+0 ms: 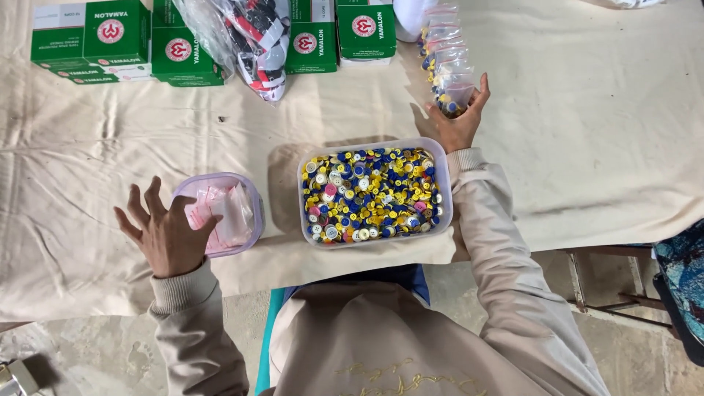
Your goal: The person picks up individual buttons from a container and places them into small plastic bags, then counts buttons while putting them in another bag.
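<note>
Head view: two tubs (374, 192), five green boxes (176, 50), two hands (167, 233).

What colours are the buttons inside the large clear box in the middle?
The buttons are mostly blue and yellow, with some white and a few pink; the head view shows them.

You have green and white rectangular boxes (92, 40) lined along the desk's far edge, each with a round red-and-white label (111, 31). Your right hand (458, 121) holds a small clear bag (455, 95) at the near end of a row of such bags.

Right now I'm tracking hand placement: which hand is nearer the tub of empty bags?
Left. The left hand touches the small tub; the right hand is far beyond the button tub.
</note>
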